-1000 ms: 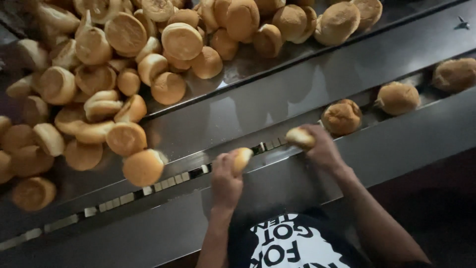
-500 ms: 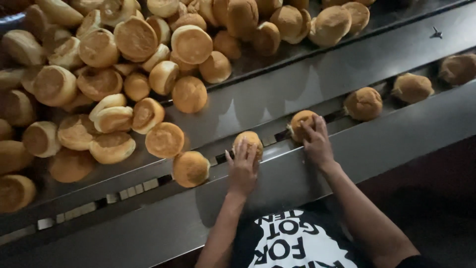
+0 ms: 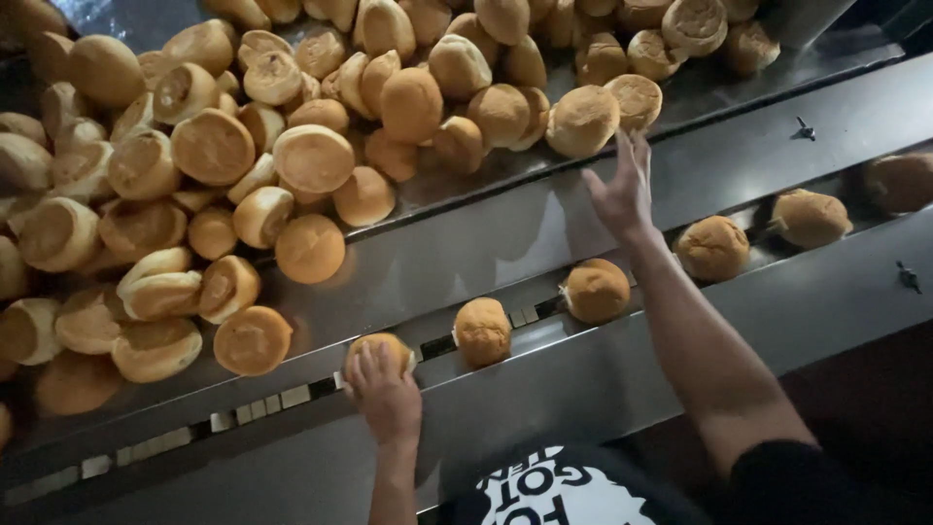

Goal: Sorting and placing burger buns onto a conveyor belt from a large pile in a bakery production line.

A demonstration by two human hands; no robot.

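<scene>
At the far left a heap of bread rolls [image 3: 209, 146] covers the sloped steel table [image 3: 505, 238], golden tops and pale cut faces mixed together, spilling from the far edge down toward you. At its near edge one loose roll [image 3: 253, 340] lies just beside the conveyor channel [image 3: 146, 442], a narrow slot with pale links that runs from near left to far right.

Your left hand [image 3: 387, 394] sits on that channel, fingers curled over the roll [image 3: 381, 348] at its tips, covering its near side. Whether you are gripping it or only pressing on it cannot be told.

To the right, apart from that hand, a second roll [image 3: 483, 331] stands in the channel, then a third roll [image 3: 596, 290] a little farther along.

Your right hand [image 3: 622, 190] reaches across the channel to the far side, fingers spread and palm down, fingertips touching a large roll [image 3: 582, 121] at the edge of the heap. It holds nothing.

Farther right, two more rolls [image 3: 713, 248] ride the channel, with a darker, blurred one at the right edge.
</scene>
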